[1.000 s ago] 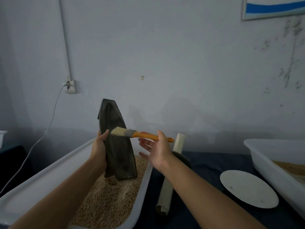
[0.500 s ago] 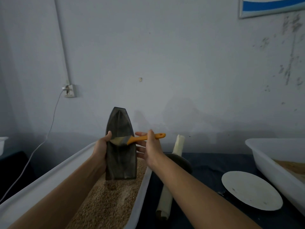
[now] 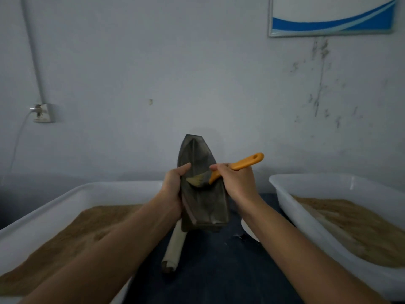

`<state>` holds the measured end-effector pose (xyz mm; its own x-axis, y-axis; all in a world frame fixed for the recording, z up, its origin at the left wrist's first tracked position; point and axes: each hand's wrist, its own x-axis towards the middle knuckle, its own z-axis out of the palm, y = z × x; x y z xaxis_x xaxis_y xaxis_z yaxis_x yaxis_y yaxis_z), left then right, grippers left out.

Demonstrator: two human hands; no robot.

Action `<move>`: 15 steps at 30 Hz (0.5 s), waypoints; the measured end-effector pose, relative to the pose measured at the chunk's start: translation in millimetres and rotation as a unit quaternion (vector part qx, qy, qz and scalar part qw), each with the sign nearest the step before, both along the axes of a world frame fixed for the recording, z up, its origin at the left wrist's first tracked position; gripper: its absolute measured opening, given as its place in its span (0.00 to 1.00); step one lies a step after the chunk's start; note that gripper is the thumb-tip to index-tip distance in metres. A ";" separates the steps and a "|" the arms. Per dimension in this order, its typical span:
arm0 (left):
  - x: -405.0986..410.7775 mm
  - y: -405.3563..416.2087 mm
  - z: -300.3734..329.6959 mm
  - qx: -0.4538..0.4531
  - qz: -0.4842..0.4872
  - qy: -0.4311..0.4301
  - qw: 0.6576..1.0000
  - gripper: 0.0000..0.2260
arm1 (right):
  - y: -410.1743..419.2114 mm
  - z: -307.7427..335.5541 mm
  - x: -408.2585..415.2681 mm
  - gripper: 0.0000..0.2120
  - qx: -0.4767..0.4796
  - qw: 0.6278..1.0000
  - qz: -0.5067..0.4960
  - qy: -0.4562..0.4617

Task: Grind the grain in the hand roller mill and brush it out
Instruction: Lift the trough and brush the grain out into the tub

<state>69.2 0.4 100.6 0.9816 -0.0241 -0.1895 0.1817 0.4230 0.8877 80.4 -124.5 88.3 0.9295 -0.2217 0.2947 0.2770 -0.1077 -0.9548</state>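
The brushing-out step is in hand. The left hand grips the left edge of the dark, boat-shaped metal mill trough, thumb hooked over its rim, and holds it tilted up on end in the air, pointed end up and blunt end down. The right hand is curled round the orange plastic handle of the paintbrush, whose pale bristles press into the trough's central groove just beside the left thumb.

The trough hangs between the two white plastic tubs, over the dark blue cloth-covered table, not over either tub. The left tub and the right tub both hold brown grain or meal; which is ground I cannot tell. Under the trough lies the pale wooden roller rod, and a white plate peeks out beside the right forearm.

The next move, as I judge it, calls for downward strokes along the groove toward the blunt lower end, with that end carried over a tub so the sweepings do not land on the cloth. The near rims of both tubs stand close on either side, so room for sideways swings is tight; above and toward the wall the space is free
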 end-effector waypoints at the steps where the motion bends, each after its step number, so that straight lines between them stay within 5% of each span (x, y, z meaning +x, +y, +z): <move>1: -3.7 -13.9 -2.2 -0.006 -0.012 0.004 1.000 0.15 | -13.3 -1.8 -6.0 0.10 -0.001 1.000 -0.015 0.000; 15: -18.1 -84.6 -104.7 -0.096 -0.083 0.125 0.984 0.23 | -86.1 -105.8 -27.2 0.12 -0.022 0.995 -0.082 0.057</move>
